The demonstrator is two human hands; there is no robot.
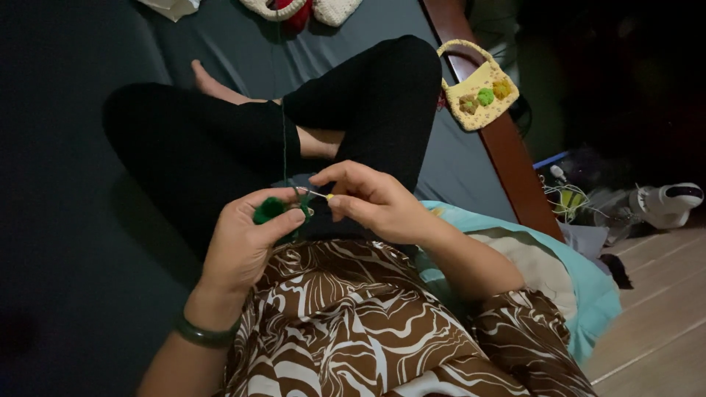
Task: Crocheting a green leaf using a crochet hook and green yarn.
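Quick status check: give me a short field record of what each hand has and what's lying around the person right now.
left hand: left hand pinches a small green crochet piece between thumb and fingers
right hand: right hand grips a crochet hook, its tip at the green piece
yarn: a green strand runs up from the piece over the crossed legs
surface: dark grey bed sheet
nearby: yellow crochet bag with small flowers leans on the wooden bed rail; light blue pillow at the person's right
lighting: dim, floor items at far right unclear
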